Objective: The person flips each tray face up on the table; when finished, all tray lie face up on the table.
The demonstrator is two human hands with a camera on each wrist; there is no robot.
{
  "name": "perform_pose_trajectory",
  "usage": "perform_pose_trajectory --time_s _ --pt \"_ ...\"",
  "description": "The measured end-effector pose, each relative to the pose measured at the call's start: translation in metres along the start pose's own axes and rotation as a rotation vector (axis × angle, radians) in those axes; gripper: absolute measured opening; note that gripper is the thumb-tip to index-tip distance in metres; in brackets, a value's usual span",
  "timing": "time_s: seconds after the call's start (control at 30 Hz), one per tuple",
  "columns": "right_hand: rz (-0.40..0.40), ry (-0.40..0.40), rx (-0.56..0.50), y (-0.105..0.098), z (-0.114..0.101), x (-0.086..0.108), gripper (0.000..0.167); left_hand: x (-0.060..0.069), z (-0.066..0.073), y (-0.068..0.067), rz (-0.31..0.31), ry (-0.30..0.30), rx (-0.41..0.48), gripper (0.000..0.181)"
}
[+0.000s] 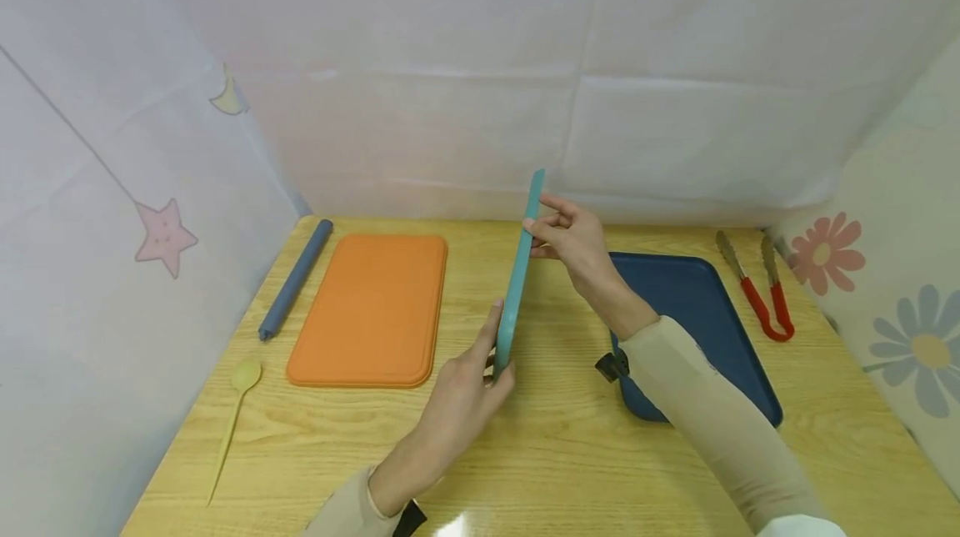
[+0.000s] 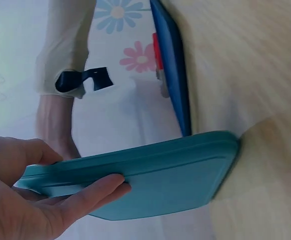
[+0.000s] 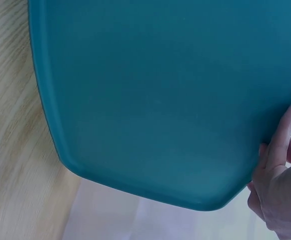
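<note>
A teal tray (image 1: 517,278) is held on edge, nearly upright, over the middle of the table. My left hand (image 1: 459,393) grips its near end, with the thumb on one face and fingers on the other. At the far end, my right hand (image 1: 576,247) pinches the upper edge between thumb and fingers. The right wrist view shows the tray's wide face (image 3: 160,100) with a low raised rim. Its lower edge is close to the tabletop; whether they touch I cannot tell.
An orange tray or board (image 1: 371,312) lies left of the teal one, beside a blue-grey rod (image 1: 296,280) and a yellow spoon (image 1: 236,404). Under the right forearm lies a navy tray (image 1: 693,303). Red-handled tongs (image 1: 768,303) are at the right edge. Cloth walls enclose the wooden table (image 1: 570,470).
</note>
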State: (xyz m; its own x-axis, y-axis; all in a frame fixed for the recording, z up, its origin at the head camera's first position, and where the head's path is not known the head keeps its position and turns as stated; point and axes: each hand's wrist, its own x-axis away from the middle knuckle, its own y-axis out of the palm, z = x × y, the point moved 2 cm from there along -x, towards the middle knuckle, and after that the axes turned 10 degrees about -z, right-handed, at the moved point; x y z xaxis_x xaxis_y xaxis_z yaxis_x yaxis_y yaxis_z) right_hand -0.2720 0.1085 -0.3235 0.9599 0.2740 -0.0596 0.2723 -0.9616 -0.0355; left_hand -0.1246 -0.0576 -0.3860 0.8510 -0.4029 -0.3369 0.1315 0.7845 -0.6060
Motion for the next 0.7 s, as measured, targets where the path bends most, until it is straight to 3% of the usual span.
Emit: perform_pose_trajectory --time_s 0.1,0.33,0.5,0.6,0.7 --pt "0.001 -0.004 0.01 0.001 0.0 0.0 0.059 -0.003 0.008 -0.004 0.028 0.028 0.001 0.086" --pt "0.005 0.008 0.003 0.004 -0.001 -0.001 0.055 -0.006 0.017 -0.009 0.022 0.009 0.061 0.08" --pt "-0.032 0.0 -0.008 0.005 0.001 -0.002 0.052 -0.009 0.02 -0.011 0.053 0.025 0.027 0.071" --pt "-0.059 0.027 0.018 0.003 0.014 -0.005 0.045 -0.009 0.02 -0.012 0.075 0.03 0.01 0.068" --pt "-0.098 0.137 0.09 -0.004 0.042 -0.007 0.044 -0.009 0.02 -0.012 0.079 0.025 0.028 0.067"
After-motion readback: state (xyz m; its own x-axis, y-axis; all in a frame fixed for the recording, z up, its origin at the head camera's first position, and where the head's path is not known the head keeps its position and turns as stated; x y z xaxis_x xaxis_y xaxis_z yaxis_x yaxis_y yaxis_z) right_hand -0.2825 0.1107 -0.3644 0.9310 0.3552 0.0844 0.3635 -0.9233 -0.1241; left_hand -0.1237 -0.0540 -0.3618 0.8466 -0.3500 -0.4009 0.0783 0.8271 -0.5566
